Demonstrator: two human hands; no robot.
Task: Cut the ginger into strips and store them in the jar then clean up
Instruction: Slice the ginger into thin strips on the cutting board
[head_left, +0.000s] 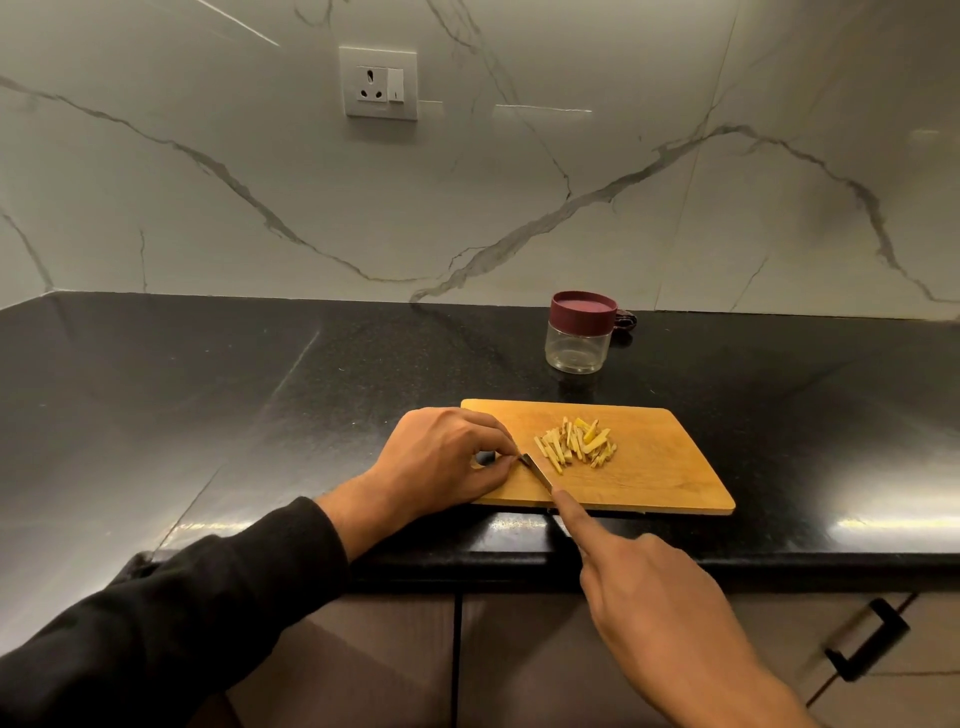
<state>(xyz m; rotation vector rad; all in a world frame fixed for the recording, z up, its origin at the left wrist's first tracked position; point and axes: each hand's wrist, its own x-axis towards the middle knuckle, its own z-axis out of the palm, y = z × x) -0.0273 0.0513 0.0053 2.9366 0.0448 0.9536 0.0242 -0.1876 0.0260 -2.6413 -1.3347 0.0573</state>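
Pinching something small at the knife (537, 472) tip with my left hand (441, 460), my right hand (660, 613) grips its handle (forefinger along the spine) beside the ginger strips (576, 446).

Ginger strips (575, 446): pale yellow, short, cut lengthwise, heaped in one loose pile at lower centre of the frame, on the wooden cutting board (670, 478). Knife (537, 472): narrow blade lying diagonally on the board's left part, tip up-left, just beside the pile. Jar (579, 332): clear, upright, maroon lid on, right of centre, beyond the board and apart from it.
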